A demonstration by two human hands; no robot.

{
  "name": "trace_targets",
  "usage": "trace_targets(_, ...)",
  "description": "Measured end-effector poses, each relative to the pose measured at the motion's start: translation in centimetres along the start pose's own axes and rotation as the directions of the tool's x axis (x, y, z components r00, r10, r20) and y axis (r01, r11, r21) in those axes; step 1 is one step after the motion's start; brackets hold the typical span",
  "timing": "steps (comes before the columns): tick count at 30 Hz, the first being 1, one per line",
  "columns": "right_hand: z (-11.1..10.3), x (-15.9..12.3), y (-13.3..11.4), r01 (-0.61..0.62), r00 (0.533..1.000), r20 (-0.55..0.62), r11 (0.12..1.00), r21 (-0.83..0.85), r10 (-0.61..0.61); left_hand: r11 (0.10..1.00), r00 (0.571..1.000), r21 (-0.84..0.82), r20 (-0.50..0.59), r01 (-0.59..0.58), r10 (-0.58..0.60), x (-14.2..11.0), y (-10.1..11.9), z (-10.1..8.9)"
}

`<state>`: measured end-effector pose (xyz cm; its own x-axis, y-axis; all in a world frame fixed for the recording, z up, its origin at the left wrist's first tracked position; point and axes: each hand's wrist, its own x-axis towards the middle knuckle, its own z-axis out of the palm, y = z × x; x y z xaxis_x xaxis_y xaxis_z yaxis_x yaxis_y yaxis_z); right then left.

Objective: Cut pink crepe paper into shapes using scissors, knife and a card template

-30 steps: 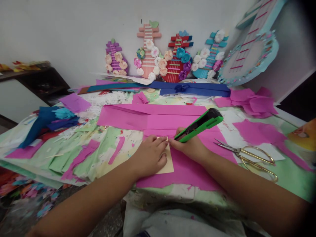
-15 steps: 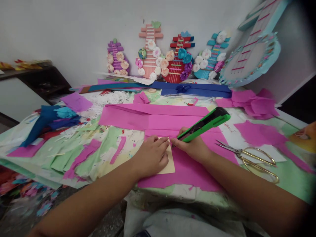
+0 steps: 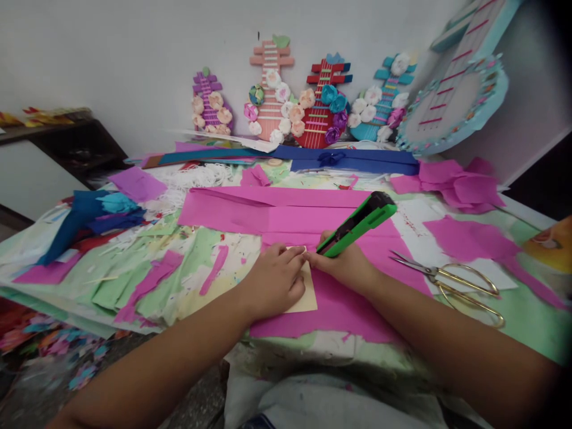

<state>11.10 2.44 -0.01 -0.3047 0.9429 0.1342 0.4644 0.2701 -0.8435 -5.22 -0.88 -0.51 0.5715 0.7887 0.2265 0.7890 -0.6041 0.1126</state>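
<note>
My left hand (image 3: pixel 272 280) lies flat, fingers together, pressing a small cream card (image 3: pixel 307 296) onto a sheet of pink crepe paper (image 3: pixel 339 304) at the table's near edge. My right hand (image 3: pixel 346 265) grips a green and black utility knife (image 3: pixel 357 223), its tip down at the card's top right corner, handle slanting up to the right. The two hands almost touch at the fingertips.
Gold-handled scissors (image 3: pixel 451 283) lie right of my right arm. Long pink paper strips (image 3: pixel 277 208) lie behind the hands, blue paper (image 3: pixel 353 159) farther back. Several flower-decorated paper guitars (image 3: pixel 317 101) lean on the wall. Paper scraps (image 3: pixel 147 280) cover the table's left side.
The knife handle has swung slightly, rising to the right and then dropping back left. Both hands stay on the card and pink paper.
</note>
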Motion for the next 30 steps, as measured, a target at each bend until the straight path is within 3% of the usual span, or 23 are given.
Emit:
trace_targets(6, -0.43, -0.06, 0.02, -0.046, 0.999, 0.005, 0.996, 0.076, 0.046, 1.000, 1.000, 0.004, 0.014, -0.007, 0.007, 0.03, -0.07, -0.01)
trace_targets(13, -0.37, -0.24, -0.59, -0.007, 0.997, 0.073, 1.000, 0.007, 0.007, 1.000, 1.000, 0.005, 0.021, 0.004, -0.004, 0.09, 0.09, -0.21)
trace_targets(30, -0.36, -0.20, -0.14, -0.006, 1.000, 0.016, 0.999, 0.034, 0.006, 1.000, 0.999, -0.014, 0.033, 0.013, -0.013, 0.05, 0.08, -0.18)
